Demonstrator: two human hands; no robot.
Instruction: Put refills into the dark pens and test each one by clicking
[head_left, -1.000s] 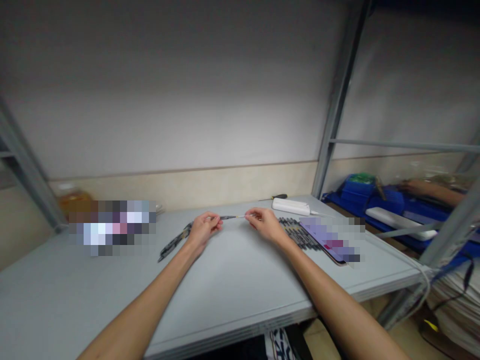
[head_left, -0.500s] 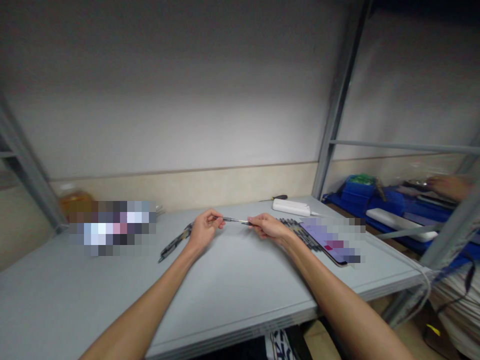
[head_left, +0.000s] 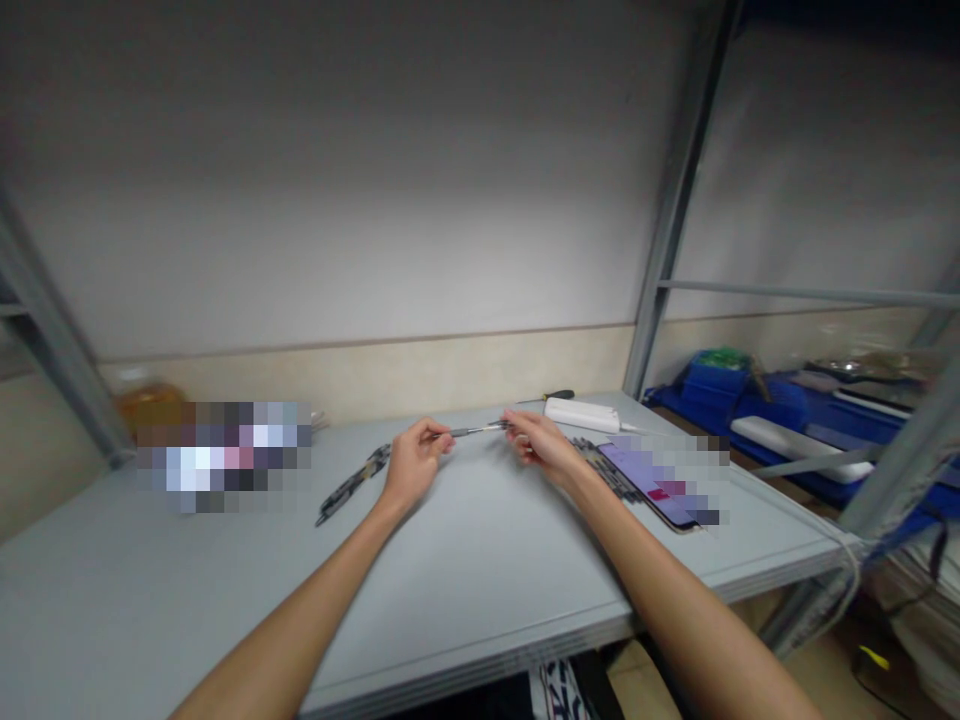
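My left hand (head_left: pixel 412 462) pinches one end of a slim pen (head_left: pixel 475 431) between thumb and fingers, a little above the table. At the other end of the pen are the fingertips of my right hand (head_left: pixel 546 446), closed on its dark tip. Between the hands the pen shows a grey part and a thin bright part; whether these are joined I cannot tell. Left of my left hand lies a row of dark pens (head_left: pixel 352 487). Several more dark pens (head_left: pixel 611 472) lie beside my right wrist, partly hidden by it.
A phone (head_left: pixel 637 478) with a lit screen lies right of the pens. Behind it are a white power strip (head_left: pixel 582 414) and a screwdriver (head_left: pixel 559 395). Blurred-out items (head_left: pixel 232 455) stand at the left. A metal post (head_left: pixel 679 200) rises at the right, with blue bins (head_left: pixel 716 385) beyond.
My right hand has risen slightly and its fingers have shifted on the pen's end. My left hand has hardly moved. Another person's hand at the far right has gone from view.
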